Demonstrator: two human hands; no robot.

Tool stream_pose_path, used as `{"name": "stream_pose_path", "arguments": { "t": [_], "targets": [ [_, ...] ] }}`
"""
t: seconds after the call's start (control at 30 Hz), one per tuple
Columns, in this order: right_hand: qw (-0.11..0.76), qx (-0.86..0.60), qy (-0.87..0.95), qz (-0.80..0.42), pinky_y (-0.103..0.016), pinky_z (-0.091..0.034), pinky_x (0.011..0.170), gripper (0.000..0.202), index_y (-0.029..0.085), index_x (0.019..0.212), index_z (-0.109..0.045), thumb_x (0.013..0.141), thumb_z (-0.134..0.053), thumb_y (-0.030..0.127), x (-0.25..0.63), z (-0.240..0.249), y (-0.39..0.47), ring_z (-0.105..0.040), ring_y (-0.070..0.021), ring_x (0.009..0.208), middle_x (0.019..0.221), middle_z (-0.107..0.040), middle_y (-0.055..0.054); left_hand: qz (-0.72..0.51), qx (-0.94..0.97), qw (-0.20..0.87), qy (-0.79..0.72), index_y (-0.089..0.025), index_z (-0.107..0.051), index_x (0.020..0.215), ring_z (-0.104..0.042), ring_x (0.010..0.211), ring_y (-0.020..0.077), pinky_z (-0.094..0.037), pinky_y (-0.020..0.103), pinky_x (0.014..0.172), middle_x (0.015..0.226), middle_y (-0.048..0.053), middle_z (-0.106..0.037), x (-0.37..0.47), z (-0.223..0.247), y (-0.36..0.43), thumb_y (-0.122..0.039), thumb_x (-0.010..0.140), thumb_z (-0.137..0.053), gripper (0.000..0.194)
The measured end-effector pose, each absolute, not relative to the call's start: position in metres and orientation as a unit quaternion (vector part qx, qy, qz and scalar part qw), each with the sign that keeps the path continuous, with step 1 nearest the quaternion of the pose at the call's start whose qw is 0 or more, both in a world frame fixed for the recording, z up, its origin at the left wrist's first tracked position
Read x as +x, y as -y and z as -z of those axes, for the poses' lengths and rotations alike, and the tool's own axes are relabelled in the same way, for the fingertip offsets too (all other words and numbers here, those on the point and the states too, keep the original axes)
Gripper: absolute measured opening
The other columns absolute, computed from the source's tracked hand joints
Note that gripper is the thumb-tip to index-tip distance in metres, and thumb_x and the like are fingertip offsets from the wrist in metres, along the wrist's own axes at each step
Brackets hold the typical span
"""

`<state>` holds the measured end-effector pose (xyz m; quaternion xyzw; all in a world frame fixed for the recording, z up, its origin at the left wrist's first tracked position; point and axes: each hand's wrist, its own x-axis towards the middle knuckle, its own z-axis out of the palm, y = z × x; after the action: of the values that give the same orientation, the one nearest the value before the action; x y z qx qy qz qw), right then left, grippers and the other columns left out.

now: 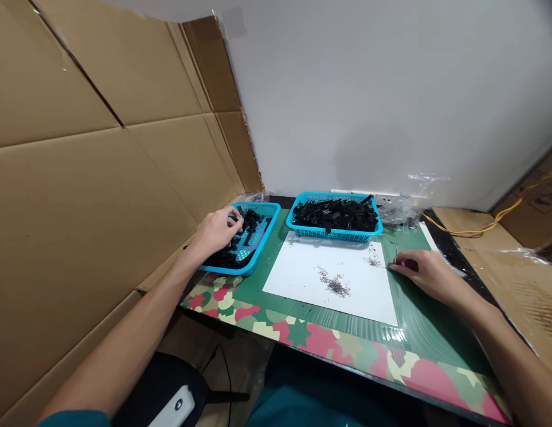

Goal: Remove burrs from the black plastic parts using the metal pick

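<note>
My left hand (217,231) is over the left blue basket (257,258), thumb and fingers curled together. Dark bits show at its fingertips, but I cannot make out what they grip. Black plastic-looking pieces (222,259) lie in this basket, and part of its perforated floor shows. At the right edge of the white sheet (293,273), my right hand (421,270) is closed in a pinch on a thin metal tool (395,252), whose narrow end points up. Tiny dark wire-like bits (337,286) form a pile on the sheet, with a smaller cluster (373,261) near my right hand.
Behind the sheet stands a second blue basket (335,235), heaped with black pieces (335,213). Clear plastic bags (398,210) and yellow wires (493,225) are at the back right. Cardboard (124,178) walls the left side. A dark chair (169,379) is below the table.
</note>
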<state>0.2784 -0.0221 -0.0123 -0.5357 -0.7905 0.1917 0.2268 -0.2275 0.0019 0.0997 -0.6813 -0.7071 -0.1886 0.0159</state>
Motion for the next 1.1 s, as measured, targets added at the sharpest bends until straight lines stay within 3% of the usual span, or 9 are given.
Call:
{"name": "stream_pose_path", "arguments": {
  "t": [0.1,0.23,0.37,0.47,0.57,0.7,0.83,0.93,1.1],
  "targets": [
    [0.211,-0.546,0.786,-0.201,-0.032,-0.043,0.061,0.029,0.022,0.085,-0.076,0.089,-0.06,0.045,0.282,0.011,0.021,-0.063,-0.0217,0.062,0.071,-0.073,-0.006,0.369,-0.686,-0.042,0.625,-0.02,-0.059,0.106,-0.057,0.044,0.0108,-0.047,0.024,0.052,0.085,0.002,-0.078,-0.213,-0.103,0.005,-0.044,0.095,-0.061,0.027],
    [0.202,-0.535,0.784,-0.242,-0.032,-0.046,0.063,0.031,0.021,0.086,-0.077,0.091,-0.058,0.046,0.286,0.006,0.021,-0.065,-0.0221,0.066,0.075,-0.076,-0.007,0.481,-0.707,-0.137,0.501,-0.02,-0.055,0.105,-0.057,0.047,0.0093,-0.049,0.022,0.048,0.086,0.002,-0.075,-0.181,-0.1,0.013,-0.041,0.093,-0.069,0.028],
    [0.203,-0.534,0.791,-0.218,-0.032,-0.048,0.066,0.028,0.021,0.091,-0.077,0.092,-0.055,0.038,0.284,0.002,0.024,-0.067,-0.022,0.07,0.081,-0.077,-0.008,0.485,-0.733,-0.184,0.441,-0.021,-0.057,0.101,-0.059,0.053,0.0092,-0.048,0.021,0.05,0.083,0.0,-0.07,-0.141,-0.093,0.018,-0.038,0.089,-0.078,0.03],
    [0.203,-0.517,0.804,-0.215,-0.031,-0.047,0.064,0.027,0.021,0.099,-0.076,0.092,-0.055,0.036,0.282,0.002,0.026,-0.064,-0.0204,0.068,0.079,-0.074,-0.006,0.451,-0.758,-0.252,0.398,-0.021,-0.055,0.098,-0.057,0.053,0.0091,-0.048,0.022,0.052,0.079,0.0,-0.068,-0.107,-0.083,0.022,-0.042,0.099,-0.067,0.024],
    [0.214,-0.492,0.812,-0.23,-0.031,-0.047,0.064,0.025,0.022,0.093,-0.076,0.093,-0.058,0.039,0.285,0.002,0.026,-0.062,-0.0198,0.068,0.082,-0.072,-0.006,0.393,-0.785,-0.311,0.364,-0.021,-0.054,0.11,-0.058,0.06,0.01,-0.048,0.023,0.058,0.086,0.002,-0.07,-0.074,-0.068,0.025,-0.042,0.106,-0.055,0.022],
    [0.228,-0.505,0.802,-0.222,-0.032,-0.045,0.064,0.023,0.022,0.083,-0.074,0.091,-0.062,0.04,0.29,0.001,0.024,-0.059,-0.0199,0.067,0.078,-0.07,-0.006,0.319,-0.815,-0.344,0.34,-0.022,-0.056,0.134,-0.059,0.066,0.0123,-0.045,0.024,0.06,0.089,0.003,-0.07,-0.04,-0.049,0.021,-0.039,0.106,-0.055,0.032],
    [0.222,-0.51,0.806,-0.204,-0.031,-0.043,0.064,0.019,0.022,0.083,-0.073,0.091,-0.063,0.034,0.293,0.001,0.021,-0.058,-0.0191,0.067,0.078,-0.069,-0.005,0.295,-0.818,-0.356,0.341,-0.02,-0.074,0.115,-0.063,0.079,0.0145,-0.045,0.023,0.062,0.107,0.008,-0.075,-0.021,-0.038,0.006,-0.038,0.103,-0.059,0.026],
    [0.218,-0.508,0.809,-0.198,-0.031,-0.045,0.067,0.017,0.021,0.089,-0.074,0.092,-0.063,0.033,0.295,0.002,0.02,-0.06,-0.0194,0.071,0.083,-0.07,-0.005,0.332,-0.776,-0.405,0.353,-0.018,-0.076,0.105,-0.063,0.083,0.0153,-0.048,0.023,0.065,0.104,0.008,-0.074,-0.017,-0.03,-0.001,-0.041,0.098,-0.068,0.025],
    [0.288,-0.508,0.783,-0.216,-0.033,-0.052,0.078,0.02,0.022,0.101,-0.077,0.093,-0.064,0.035,0.303,-0.004,0.022,-0.069,-0.0216,0.087,0.103,-0.075,-0.009,0.377,-0.67,-0.526,0.363,-0.015,-0.07,0.101,-0.045,0.053,0.0062,-0.038,0.019,0.046,0.08,0.0,-0.061,-0.02,-0.014,-0.001,-0.05,0.089,-0.08,0.038]
  ]
}}
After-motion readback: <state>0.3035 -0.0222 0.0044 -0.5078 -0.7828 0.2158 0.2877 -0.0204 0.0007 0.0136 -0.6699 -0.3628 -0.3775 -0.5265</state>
